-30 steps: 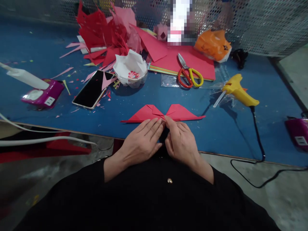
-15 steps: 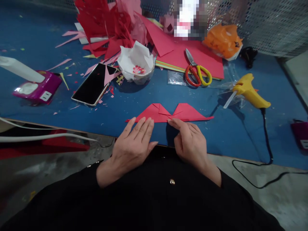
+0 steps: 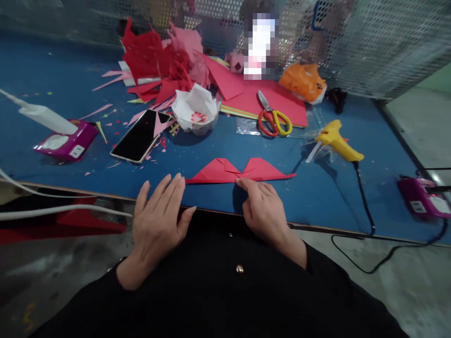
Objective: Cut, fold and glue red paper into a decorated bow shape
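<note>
A folded red paper (image 3: 211, 171) lies flat near the table's front edge, with two raised humps and thin pointed ends. My left hand (image 3: 158, 218) rests flat with fingers stretched out, its fingertips at the paper's left tip. At the middle of the paper's lower edge is my right hand (image 3: 264, 206), its index fingertip on the edge and the other fingers curled in. How the thumb meets the paper is hidden.
Behind the paper are a phone (image 3: 141, 136), a white paper-lined bowl (image 3: 195, 110) with red bits, scissors (image 3: 275, 122) and stacked coloured sheets (image 3: 292, 105). A yellow glue gun (image 3: 340, 141) with a black cord lies right. Red scraps (image 3: 148, 51) pile up at the back.
My left hand has slid left along the paper to its left tip. My right hand keeps its place at the paper's middle. The view has shifted slightly.
</note>
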Tool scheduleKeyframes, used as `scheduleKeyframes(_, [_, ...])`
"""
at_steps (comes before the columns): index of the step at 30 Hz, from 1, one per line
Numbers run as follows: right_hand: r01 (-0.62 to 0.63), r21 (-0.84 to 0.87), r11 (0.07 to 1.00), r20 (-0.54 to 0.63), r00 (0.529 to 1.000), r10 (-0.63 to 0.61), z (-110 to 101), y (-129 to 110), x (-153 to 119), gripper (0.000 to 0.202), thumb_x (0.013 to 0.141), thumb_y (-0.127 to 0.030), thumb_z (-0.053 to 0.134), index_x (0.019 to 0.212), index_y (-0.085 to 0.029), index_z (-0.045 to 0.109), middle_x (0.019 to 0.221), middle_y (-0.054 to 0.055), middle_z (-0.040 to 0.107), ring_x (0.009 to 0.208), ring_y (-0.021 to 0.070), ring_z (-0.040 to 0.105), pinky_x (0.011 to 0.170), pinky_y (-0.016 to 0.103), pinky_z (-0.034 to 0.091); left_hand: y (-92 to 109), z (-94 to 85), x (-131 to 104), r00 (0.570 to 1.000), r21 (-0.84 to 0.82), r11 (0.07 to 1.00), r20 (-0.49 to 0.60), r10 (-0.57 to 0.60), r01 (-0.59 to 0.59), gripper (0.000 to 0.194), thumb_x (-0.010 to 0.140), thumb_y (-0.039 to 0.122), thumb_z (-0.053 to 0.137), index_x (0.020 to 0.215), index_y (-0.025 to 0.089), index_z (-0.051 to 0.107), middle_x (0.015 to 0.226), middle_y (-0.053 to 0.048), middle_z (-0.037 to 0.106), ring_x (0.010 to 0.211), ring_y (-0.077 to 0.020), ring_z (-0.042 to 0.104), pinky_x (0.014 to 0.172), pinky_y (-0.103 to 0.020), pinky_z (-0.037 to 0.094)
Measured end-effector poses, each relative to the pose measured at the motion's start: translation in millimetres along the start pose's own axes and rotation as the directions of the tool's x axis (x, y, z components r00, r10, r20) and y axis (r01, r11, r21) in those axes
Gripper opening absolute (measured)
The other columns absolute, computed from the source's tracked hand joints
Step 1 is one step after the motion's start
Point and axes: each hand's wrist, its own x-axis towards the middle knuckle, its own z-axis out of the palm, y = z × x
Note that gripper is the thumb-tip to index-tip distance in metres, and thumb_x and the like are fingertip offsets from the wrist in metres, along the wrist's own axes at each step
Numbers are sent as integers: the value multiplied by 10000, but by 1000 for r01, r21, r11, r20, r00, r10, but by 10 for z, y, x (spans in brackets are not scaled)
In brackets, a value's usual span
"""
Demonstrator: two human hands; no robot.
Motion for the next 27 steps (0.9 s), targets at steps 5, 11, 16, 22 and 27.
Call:
scheduleKeyframes(5, [17, 46, 999, 40, 999, -18, -65, 37, -49, 505, 819, -33, 411, 1311, -48, 522, 1225, 194, 703, 1164, 250, 652, 981, 441, 518, 250, 160, 315, 969, -138, 961, 23, 245, -240, 521, 961, 256, 530, 1455, 100, 468, 1394, -163, 609, 1328, -323, 543, 1102, -491, 437])
scheduleKeyframes(11, [-98, -19, 995, -78, 992, 96, -266, 257, -163, 443, 901, -88, 412, 1334, -87, 503, 1226, 186, 702, 1146, 263, 665, 961, 476, 540, 470, 346, 594, 921, -280, 901, 112, 373, -331, 488, 1001, 383, 476, 1367, 73, 567, 1427, -175, 577, 1338, -319, 531, 1104, -485, 446])
scheduleKeyframes(16, [7, -2, 1000, 110, 994, -7, -235, 262, -69, 461, 914, -122, 398, 1349, -8, 501, 1304, 234, 655, 1259, 270, 603, 1036, 485, 513, 491, 409, 629, 917, -282, 894, 98, 388, -348, 504, 985, 386, 508, 1332, 29, 587, 1371, -214, 613, 1287, -343, 572, 1058, -495, 484])
scheduleKeyframes(22, [38, -37, 999, 197, 980, -30, -265, 312, -79, 496, 936, -152, 396, 1393, 28, 463, 1385, 242, 596, 1338, 271, 541, 1093, 458, 483, 456, 408, 647, 904, -261, 889, 106, 414, -376, 484, 997, 375, 492, 1349, 55, 581, 1388, -196, 601, 1293, -336, 571, 1050, -477, 494])
scheduleKeyframes(27, [-167, -194, 967, 146, 970, 197, -467, 583, -331, 531, 942, -220, 413, 1418, 14, 425, 1403, 233, 582, 1336, 305, 538, 1095, 496, 466, 430, 410, 664, 893, -267, 874, 91, 442, -405, 501, 978, 358, 543, 1341, 14, 574, 1399, -219, 585, 1298, -353, 564, 1041, -488, 505])
